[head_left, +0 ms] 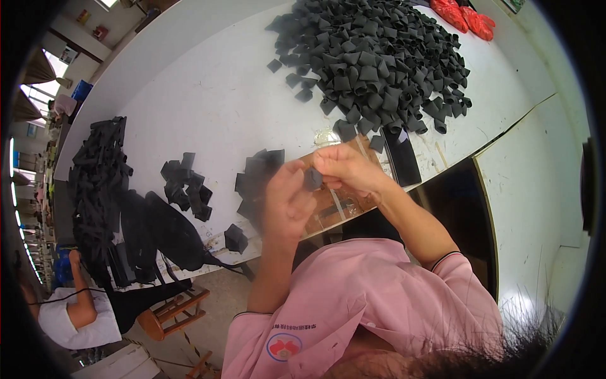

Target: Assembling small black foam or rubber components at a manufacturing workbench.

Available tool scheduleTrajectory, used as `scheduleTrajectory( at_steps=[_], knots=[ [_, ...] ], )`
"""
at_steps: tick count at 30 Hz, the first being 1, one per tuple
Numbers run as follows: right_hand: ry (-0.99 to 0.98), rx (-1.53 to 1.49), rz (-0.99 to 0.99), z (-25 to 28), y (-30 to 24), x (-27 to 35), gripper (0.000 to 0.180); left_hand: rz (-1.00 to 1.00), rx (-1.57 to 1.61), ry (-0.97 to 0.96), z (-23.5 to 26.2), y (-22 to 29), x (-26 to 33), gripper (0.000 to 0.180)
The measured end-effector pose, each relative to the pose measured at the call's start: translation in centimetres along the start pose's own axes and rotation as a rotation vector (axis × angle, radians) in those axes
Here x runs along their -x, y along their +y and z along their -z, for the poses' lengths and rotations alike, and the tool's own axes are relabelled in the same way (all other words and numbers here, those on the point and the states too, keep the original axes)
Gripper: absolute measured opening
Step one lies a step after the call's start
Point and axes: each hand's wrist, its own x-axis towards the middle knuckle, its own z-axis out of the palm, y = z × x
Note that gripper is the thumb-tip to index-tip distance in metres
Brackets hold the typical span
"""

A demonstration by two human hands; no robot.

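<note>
A small black piece of folded material (pixel 312 179) is pinched between my two hands above the table's front edge. My left hand (pixel 287 199), slightly blurred, is closed with its thumb and fingertips at the piece. On the other side my right hand (pixel 347 169) grips it between thumb and forefinger. Flat black pieces (pixel 262 169) lie partly hidden behind my left hand. Under my right hand is a brown wooden board (pixel 334 202) with strips of clear tape. Beyond it rises a large heap of folded black pieces (pixel 372 63).
Left on the white table (pixel 214 95) are a small cluster of black pieces (pixel 187 186), a long pile of black strips (pixel 95 183) and a black bag-like item (pixel 170 221). Red plastic bundles (pixel 464 16) lie far right. Another person (pixel 79 316) and a wooden stool (pixel 177 312) are lower left.
</note>
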Motion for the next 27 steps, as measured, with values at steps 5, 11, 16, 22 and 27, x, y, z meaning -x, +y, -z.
scheduleTrajectory(
  at_steps=[5,11,16,22,27],
  knots=[
    [-0.005,0.006,0.1,-0.2,0.8,0.3,0.026,-0.268,-0.266,0.041,-0.3,-1.3,0.2,0.012],
    [0.021,-0.02,0.1,-0.1,1.1,-0.1,0.028,-0.015,0.175,0.003,-0.3,-0.3,0.0,0.015],
    [-0.031,-0.003,0.163,0.9,2.1,0.0,0.028,-0.264,-0.259,0.123,-0.9,-1.5,0.7,0.011],
    [0.162,0.376,0.238,0.3,1.5,0.5,0.025,-0.703,-0.787,0.146,-2.7,-0.9,0.4,0.032],
    [0.427,0.879,0.753,-2.2,0.1,2.5,0.026,-0.824,-1.143,-0.008,-2.4,-0.1,0.3,0.014]
  ],
)
